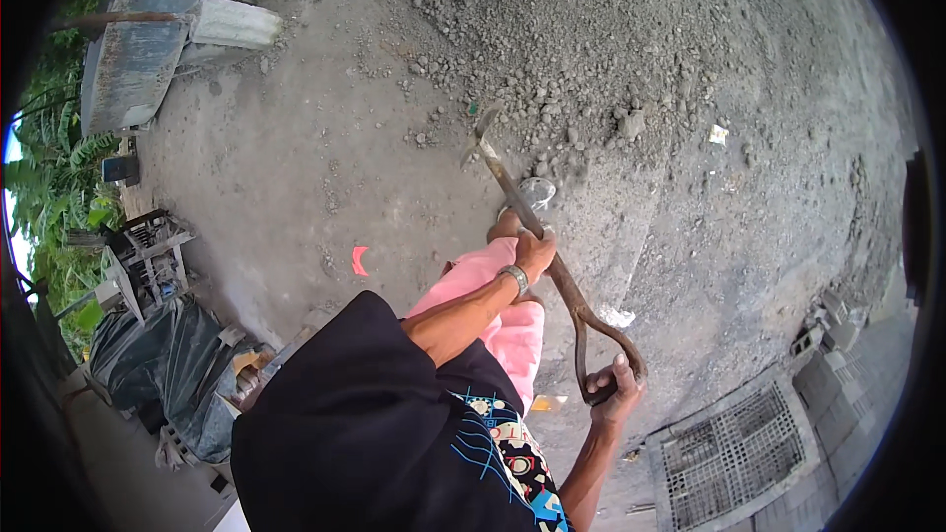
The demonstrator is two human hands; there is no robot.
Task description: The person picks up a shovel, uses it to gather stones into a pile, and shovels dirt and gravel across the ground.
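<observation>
Shovel (508, 185) in left grip (535, 254), right grip (614, 390), blade (485, 126) seemingly edge-on

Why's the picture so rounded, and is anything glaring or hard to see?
Head view: fisheye lens makes the rounded, black-edged frame. Head view: soft light on gray, gravelly ground, no hard shadows; white sky at the left rim looks washed out. Head view: the brown, loop-handled tool shows clearly, but its far end looks indistinct.
</observation>
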